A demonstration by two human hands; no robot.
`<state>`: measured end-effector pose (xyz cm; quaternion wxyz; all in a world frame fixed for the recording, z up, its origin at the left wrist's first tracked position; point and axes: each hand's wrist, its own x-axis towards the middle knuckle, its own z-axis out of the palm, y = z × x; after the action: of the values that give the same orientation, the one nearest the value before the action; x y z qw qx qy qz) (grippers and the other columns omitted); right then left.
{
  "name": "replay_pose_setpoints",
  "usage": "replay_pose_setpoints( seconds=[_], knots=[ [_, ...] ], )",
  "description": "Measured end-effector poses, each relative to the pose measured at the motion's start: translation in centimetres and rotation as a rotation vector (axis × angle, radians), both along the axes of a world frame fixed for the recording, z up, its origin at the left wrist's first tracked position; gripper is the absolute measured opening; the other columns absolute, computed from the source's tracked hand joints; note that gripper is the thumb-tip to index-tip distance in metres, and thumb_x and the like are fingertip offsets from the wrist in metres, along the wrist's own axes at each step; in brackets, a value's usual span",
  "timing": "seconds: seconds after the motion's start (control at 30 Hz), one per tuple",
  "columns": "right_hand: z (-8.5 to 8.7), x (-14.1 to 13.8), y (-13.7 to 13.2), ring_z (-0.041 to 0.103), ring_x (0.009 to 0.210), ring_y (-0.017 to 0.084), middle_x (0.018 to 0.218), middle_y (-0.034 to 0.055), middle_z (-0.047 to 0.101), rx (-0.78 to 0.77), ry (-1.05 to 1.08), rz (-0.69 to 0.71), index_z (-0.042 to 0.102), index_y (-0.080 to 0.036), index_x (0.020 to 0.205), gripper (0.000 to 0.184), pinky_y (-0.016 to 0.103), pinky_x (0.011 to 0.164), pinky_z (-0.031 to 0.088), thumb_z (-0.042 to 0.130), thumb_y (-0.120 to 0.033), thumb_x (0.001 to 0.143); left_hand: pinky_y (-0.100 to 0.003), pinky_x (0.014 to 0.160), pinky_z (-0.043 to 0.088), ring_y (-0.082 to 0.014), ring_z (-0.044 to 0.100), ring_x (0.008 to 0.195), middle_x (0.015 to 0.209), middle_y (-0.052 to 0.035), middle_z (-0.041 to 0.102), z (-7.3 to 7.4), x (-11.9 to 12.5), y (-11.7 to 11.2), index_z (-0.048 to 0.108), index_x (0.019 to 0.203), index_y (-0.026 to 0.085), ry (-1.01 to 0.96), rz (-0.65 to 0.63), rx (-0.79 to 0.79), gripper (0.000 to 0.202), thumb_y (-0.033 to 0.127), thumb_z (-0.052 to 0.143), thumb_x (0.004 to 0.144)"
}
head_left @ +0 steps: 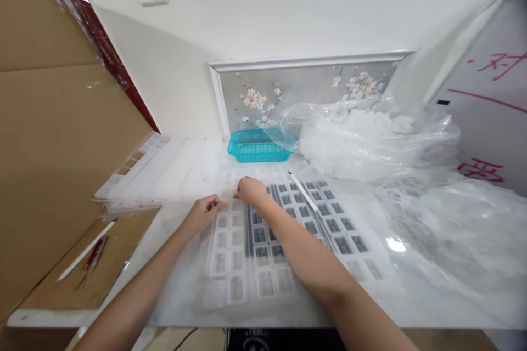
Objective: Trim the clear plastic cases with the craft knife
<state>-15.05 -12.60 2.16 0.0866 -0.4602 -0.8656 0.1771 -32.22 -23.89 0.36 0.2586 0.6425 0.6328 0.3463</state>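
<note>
A translucent plastic tray (236, 238) with rows of small rectangular compartments lies flat on the table. Many compartments in its middle and right show dark pieces (259, 235), while the left columns look pale. My left hand (207, 211) is closed at the tray's left edge, with a small dark spot between its fingers that I cannot identify. Over the upper left of the tray, my right hand (250, 192) is curled in a pinch; anything in its fingertips is hidden. Across the tray, right of that hand, lies a thin white stick (303, 192) with a dark tip.
Behind the tray stands a turquoise plastic basket (259, 154). Clear bags (370, 142) of white pieces fill the right side. Stacked translucent trays (164, 167) sit at left, near a brown board (123, 252) holding a white strip and red-handled tool (96, 254). Cardboard (53, 137) borders the left.
</note>
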Motion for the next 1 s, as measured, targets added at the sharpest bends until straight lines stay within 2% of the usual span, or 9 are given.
replay_pose_setpoints(
  seconds=[0.2,0.4,0.53,0.63,0.73,0.8,0.87,0.93,1.0],
  knots=[
    [-0.4,-0.6,0.1,0.066,0.098,0.025,0.107,0.0114,0.070,0.011,0.061,0.103,0.073,-0.020,0.094,0.017,0.032,0.084,0.046,0.064,-0.028,0.081,-0.023,0.057,0.030,-0.0120,0.040,0.057,0.059,0.0041,0.044,-0.8,0.6,0.3,0.051,0.069,0.018,0.063,-0.088,-0.054,0.037,0.052,0.051,0.084],
    [-0.7,-0.4,0.7,0.064,0.096,0.025,0.099,0.0119,0.071,-0.083,0.196,0.112,0.071,-0.016,0.086,0.015,0.032,0.085,0.045,0.058,-0.019,0.079,-0.023,0.057,0.031,-0.0120,0.043,0.057,0.060,0.0038,0.048,-0.7,0.3,0.3,0.055,0.072,0.018,0.132,-0.117,-0.043,0.032,0.048,0.053,0.085],
    [-0.4,0.9,1.8,0.064,0.092,0.019,0.098,0.0081,0.070,-0.207,0.355,0.119,0.064,-0.016,0.091,0.016,0.026,0.079,0.047,0.051,-0.021,0.084,-0.023,0.056,0.032,-0.0123,0.044,0.058,0.062,0.0033,0.049,-0.5,0.2,0.1,0.056,0.075,0.018,0.108,-0.128,-0.056,0.031,0.047,0.053,0.085],
    [0.2,2.2,2.4,0.063,0.093,0.015,0.114,0.0085,0.065,-0.315,0.512,0.123,0.056,-0.018,0.100,0.021,0.023,0.074,0.049,0.039,-0.023,0.090,-0.023,0.058,0.033,-0.0132,0.046,0.061,0.065,0.0016,0.052,-0.1,0.2,-0.1,0.057,0.077,0.018,0.087,-0.133,-0.074,0.032,0.049,0.053,0.085],
    [0.6,3.1,2.6,0.062,0.099,0.014,0.125,0.0090,0.060,-0.610,0.852,0.182,0.051,-0.019,0.092,0.013,0.024,0.076,0.049,0.044,-0.029,0.088,-0.024,0.059,0.034,-0.0135,0.047,0.061,0.067,0.0012,0.053,0.1,0.2,-0.2,0.058,0.079,0.018,0.074,-0.133,-0.078,0.034,0.050,0.052,0.085],
    [0.7,3.3,2.5,0.062,0.096,0.015,0.113,0.0086,0.065,-0.816,1.022,0.212,0.048,-0.019,0.084,0.012,0.026,0.078,0.048,0.052,-0.030,0.083,-0.024,0.059,0.034,-0.0133,0.046,0.061,0.067,0.0013,0.052,0.1,0.1,-0.2,0.058,0.079,0.018,0.065,-0.136,-0.084,0.034,0.051,0.053,0.085],
    [0.7,3.3,2.7,0.062,0.083,0.015,0.087,0.0046,0.066,-0.923,1.076,0.198,0.046,-0.019,0.080,0.014,0.026,0.076,0.047,0.057,-0.028,0.078,-0.024,0.059,0.035,-0.0133,0.046,0.062,0.068,0.0012,0.053,-0.1,-0.1,-0.1,0.058,0.079,0.018,0.058,-0.138,-0.093,0.034,0.051,0.053,0.085],
    [0.7,3.2,3.0,0.057,0.066,0.012,0.067,-0.0016,0.056,-0.963,1.109,0.159,0.045,-0.020,0.077,0.014,0.025,0.069,0.046,0.058,-0.025,0.075,-0.024,0.060,0.035,-0.0134,0.047,0.063,0.069,0.0009,0.054,-0.3,-0.3,0.0,0.058,0.080,0.017,0.057,-0.136,-0.104,0.035,0.052,0.054,0.084],
    [0.7,3.4,3.4,0.046,0.052,0.009,0.058,-0.0059,0.044,-0.978,1.118,0.142,0.044,-0.020,0.076,0.013,0.022,0.060,0.042,0.057,-0.022,0.073,-0.024,0.061,0.037,-0.0137,0.049,0.064,0.071,0.0004,0.056,-0.4,-0.4,0.1,0.059,0.080,0.017,0.056,-0.133,-0.111,0.035,0.052,0.054,0.084]
  ],
)
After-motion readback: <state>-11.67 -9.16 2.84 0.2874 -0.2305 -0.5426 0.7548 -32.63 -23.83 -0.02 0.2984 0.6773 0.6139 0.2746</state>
